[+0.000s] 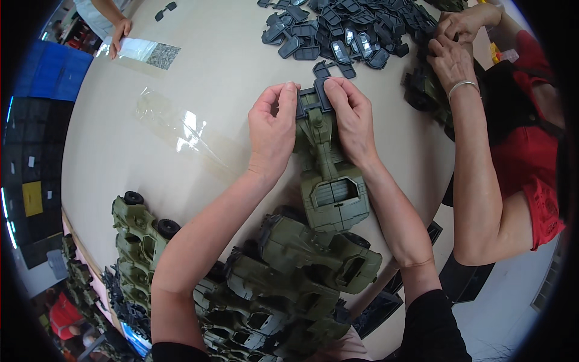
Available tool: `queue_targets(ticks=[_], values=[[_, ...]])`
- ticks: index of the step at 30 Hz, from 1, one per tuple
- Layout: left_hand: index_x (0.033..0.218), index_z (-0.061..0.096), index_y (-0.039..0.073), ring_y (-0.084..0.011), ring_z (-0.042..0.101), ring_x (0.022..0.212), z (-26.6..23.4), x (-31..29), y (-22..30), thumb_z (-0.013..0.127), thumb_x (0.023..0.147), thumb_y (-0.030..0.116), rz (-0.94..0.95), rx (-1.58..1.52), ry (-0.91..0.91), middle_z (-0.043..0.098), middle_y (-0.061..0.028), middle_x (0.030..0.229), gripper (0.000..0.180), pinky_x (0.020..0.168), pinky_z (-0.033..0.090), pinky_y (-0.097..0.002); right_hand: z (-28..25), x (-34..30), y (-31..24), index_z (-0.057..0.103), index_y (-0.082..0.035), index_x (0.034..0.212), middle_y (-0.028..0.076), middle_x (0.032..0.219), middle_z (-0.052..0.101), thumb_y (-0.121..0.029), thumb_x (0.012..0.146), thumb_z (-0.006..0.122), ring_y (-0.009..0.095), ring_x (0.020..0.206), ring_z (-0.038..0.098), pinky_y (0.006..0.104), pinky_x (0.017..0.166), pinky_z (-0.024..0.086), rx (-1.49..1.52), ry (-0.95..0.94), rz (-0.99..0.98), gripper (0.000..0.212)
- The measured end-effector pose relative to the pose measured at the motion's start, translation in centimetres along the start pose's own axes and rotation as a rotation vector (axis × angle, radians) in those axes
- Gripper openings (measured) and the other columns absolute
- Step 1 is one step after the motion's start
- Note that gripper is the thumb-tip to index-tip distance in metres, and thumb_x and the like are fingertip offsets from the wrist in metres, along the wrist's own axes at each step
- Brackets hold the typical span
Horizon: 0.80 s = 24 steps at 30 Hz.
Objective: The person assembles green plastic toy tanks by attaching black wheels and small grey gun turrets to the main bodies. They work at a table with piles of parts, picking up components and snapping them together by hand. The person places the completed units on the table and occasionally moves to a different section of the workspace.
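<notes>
Between my hands lies a green toy vehicle body (329,163), its narrow end pointing away from me. A dark grey plastic frame piece (312,99) sits across that far end. My left hand (274,123) pinches the left side of the frame between thumb and fingers. On the other side, my right hand (350,117) presses its thumb on the frame's right part, fingers curled round the edge. How firmly the frame is seated on the body cannot be seen.
A pile of dark grey plastic parts (338,33) lies beyond my hands. Several green vehicle bodies (289,259) crowd the near edge, more (136,241) at left. Clear film (187,130) lies on the table (120,163). A co-worker's hands (452,57) work at right; another person's hand (120,33) rests far left.
</notes>
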<state>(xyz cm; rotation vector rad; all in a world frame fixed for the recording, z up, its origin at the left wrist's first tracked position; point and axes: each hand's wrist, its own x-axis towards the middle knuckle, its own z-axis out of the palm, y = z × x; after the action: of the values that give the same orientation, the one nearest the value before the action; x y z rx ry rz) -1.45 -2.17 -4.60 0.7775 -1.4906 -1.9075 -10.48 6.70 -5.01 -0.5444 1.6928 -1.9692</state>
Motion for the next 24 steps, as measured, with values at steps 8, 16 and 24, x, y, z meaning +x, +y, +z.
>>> queue_targets(ticks=[8, 16, 24], values=[[0.129, 0.041, -0.003, -0.0116, 0.048, 0.106, 0.0, -1.3, 2.7, 0.053, 0.091, 0.043, -0.251, 0.088, -0.026, 0.051, -0.0088, 0.119, 0.061, 0.092, 0.038, -0.0250, -0.1, 0.3, -1.1, 0.061, 0.000, 0.099, -0.001, 0.082, 0.057, -0.031, 0.091, 0.055, 0.005, 0.075, 0.049, 0.0198, 0.066, 0.041, 0.063, -0.052, 0.086, 0.033], [0.120, 0.052, 0.011, -0.0090, 0.048, 0.099, -0.8, -1.6, 5.8, 0.048, 0.088, 0.056, -0.478, 0.458, -0.156, 0.056, 0.0002, 0.107, 0.055, 0.082, 0.040, -0.0310, -2.4, 0.8, -3.6, 0.066, 0.001, 0.091, 0.002, 0.075, 0.058, -0.048, 0.082, 0.062, 0.008, 0.071, 0.052, 0.0247, 0.063, 0.043, -0.251, -0.240, 0.221, 0.051], [0.116, 0.053, 0.009, -0.0071, 0.057, 0.081, 0.9, -1.2, 5.3, 0.053, 0.091, 0.038, -0.497, 0.207, -0.104, 0.060, -0.0007, 0.097, 0.038, 0.065, 0.044, -0.0239, -1.4, 0.4, -2.5, 0.064, 0.006, 0.091, 0.003, 0.075, 0.059, -0.035, 0.084, 0.062, 0.008, 0.067, 0.053, 0.0228, 0.059, 0.044, 0.094, -0.281, 0.408, 0.042]])
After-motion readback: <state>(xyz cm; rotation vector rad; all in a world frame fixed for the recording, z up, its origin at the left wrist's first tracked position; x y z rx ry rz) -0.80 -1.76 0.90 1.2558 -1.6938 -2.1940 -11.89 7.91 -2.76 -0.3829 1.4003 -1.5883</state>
